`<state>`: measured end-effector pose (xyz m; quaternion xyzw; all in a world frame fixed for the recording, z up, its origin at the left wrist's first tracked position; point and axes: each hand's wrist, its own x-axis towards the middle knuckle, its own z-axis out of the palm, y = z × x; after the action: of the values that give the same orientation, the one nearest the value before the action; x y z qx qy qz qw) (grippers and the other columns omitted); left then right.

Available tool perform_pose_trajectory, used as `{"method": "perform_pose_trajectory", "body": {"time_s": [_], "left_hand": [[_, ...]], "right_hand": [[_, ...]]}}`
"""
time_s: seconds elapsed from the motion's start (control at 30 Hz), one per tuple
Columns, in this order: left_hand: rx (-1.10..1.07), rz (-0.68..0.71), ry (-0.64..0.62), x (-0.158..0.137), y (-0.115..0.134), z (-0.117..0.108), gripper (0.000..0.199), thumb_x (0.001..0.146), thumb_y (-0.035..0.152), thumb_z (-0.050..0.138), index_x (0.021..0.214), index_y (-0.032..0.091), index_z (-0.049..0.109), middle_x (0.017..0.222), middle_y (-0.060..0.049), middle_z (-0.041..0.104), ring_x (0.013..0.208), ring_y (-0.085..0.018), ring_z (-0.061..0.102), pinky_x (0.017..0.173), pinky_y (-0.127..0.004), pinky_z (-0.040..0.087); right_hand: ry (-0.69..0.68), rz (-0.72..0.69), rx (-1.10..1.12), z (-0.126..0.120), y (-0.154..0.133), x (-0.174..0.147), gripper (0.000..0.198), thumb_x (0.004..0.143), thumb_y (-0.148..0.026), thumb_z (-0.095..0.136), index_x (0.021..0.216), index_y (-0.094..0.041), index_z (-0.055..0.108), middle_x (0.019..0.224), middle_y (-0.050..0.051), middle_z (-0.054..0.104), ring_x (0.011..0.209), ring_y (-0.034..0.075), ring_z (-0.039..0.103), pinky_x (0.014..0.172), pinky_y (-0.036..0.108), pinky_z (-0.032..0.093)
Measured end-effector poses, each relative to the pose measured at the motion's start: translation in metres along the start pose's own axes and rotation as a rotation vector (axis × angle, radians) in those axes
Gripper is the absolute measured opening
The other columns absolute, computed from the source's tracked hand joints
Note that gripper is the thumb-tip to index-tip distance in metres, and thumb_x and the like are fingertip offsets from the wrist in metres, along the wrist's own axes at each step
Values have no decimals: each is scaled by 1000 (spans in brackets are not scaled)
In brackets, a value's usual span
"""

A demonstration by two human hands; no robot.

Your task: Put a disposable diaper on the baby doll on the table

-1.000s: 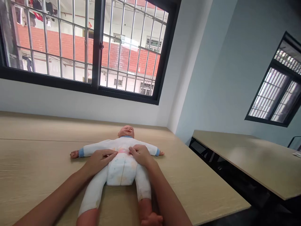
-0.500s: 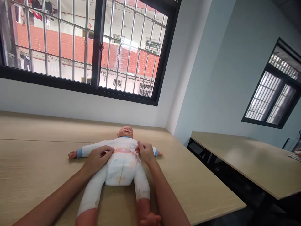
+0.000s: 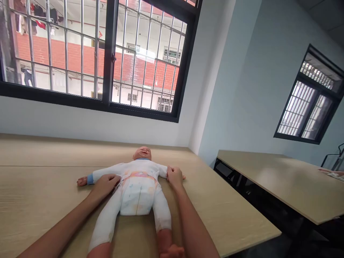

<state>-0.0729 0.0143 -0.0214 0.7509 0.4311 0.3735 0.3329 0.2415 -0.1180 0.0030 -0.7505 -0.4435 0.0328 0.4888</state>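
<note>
A baby doll (image 3: 144, 153) lies on its back in a white outfit with blue trim, arms spread and feet toward me. Round its hips is a white diaper (image 3: 136, 200) with a pink and orange waistband, closed over the belly. My left hand (image 3: 106, 184) is closed at the diaper's left edge, fingertips pinched at its waist side. My right hand (image 3: 175, 177) is over the doll's sleeve (image 3: 162, 171) near the wrist, fingers curled together and covering the cuff; whether it grips anything is hidden.
The doll lies on a light wood table (image 3: 215, 211) against the wall below a barred window (image 3: 145, 61). Across a dark gap at right stands a second table (image 3: 258, 175). A person's hand (image 3: 329, 171) shows at its far right edge.
My right hand has left the diaper's waist and moved right, over the doll's sleeve. My left hand has slid outward to the left, exposing more of the waistband.
</note>
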Motion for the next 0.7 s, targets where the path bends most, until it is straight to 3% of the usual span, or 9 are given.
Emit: {"method": "perform_pose_trajectory", "body": {"time_s": [0.37,0.7], "left_hand": [[-188,-96,-26,9,-18,8,31,75,52,55,62,24,55,55,2,51,53,-17,43,50,-28,30],[-140,-58,-60,10,-16,1,35,77,54,59,60,24,53,52,1,53,49,-17,46,51,-29,32]], "right_hand": [[25,24,-192,6,3,-2,44,95,-33,51,53,-23,56,63,7,68,66,23,59,64,32,32],[9,-36,-176,12,2,-6,45,94,-29,56,50,-24,45,54,1,57,55,18,44,57,31,23]]}}
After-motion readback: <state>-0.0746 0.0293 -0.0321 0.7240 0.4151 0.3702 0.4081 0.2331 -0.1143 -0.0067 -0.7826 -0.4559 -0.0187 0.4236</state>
